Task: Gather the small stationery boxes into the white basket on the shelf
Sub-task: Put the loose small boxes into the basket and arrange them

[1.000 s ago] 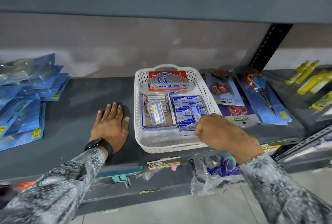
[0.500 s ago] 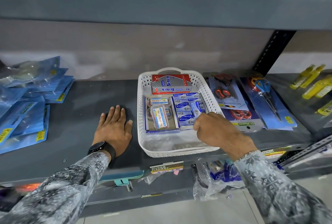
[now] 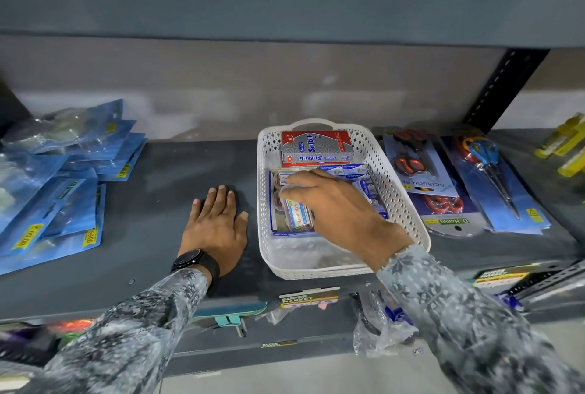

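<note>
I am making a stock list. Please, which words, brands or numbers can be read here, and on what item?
"Softek": red and silver box in the white basket.
"Maruti Mart": small clear box under the right hand.
"SCISSOR": scissors card.
"D. Homes": the same card's lower edge.
"69.00": yellow sticker on blue packets.
"SUPER MARKET": shelf-edge tag.
Small blue boxes: blurred.

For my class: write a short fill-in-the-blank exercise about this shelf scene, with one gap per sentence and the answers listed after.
1. The left hand lies flat on the grey ____.
2. The right hand reaches into the white ____.
3. The red box sits at the basket's ____ end, near the handle.
4. The packaged scissors lie to the ____ of the basket.

Answers: shelf; basket; far; right
</note>
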